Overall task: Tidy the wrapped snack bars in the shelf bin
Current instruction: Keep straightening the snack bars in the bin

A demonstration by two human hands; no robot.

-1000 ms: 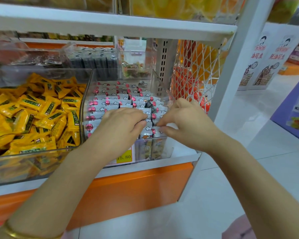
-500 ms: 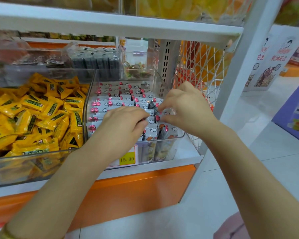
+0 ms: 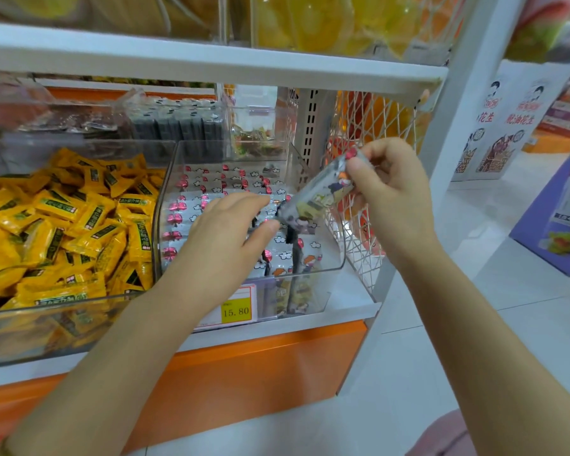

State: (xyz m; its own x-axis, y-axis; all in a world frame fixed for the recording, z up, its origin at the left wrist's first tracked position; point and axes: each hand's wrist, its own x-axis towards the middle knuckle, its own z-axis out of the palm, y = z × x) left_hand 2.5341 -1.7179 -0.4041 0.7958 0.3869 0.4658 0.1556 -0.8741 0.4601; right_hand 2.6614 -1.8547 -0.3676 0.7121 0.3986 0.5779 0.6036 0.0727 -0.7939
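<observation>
A clear plastic shelf bin [image 3: 338, 255] holds rows of silver-white wrapped snack bars [image 3: 191, 205] with red marks at their ends. My right hand [image 3: 389, 189] pinches the top of one wrapped bar [image 3: 323, 195] and holds it tilted above the bin's right side. My left hand [image 3: 231, 235] is inside the bin with fingers stretched over the bars, its fingertips next to the lower end of the lifted bar. A few bars near the front right of the bin [image 3: 297, 258] stand upright and uneven.
A bin of yellow wrapped snacks [image 3: 63, 225] stands to the left. A yellow price tag [image 3: 236, 311] reading 15.80 hangs on the front. White mesh panel [image 3: 369, 133] and a shelf post [image 3: 448, 143] bound the right side. A white shelf board [image 3: 211, 60] runs overhead.
My right hand has risen up and to the right, pulling one wrapped bar out of the bin. My left hand stayed over the bars and spread its fingers.
</observation>
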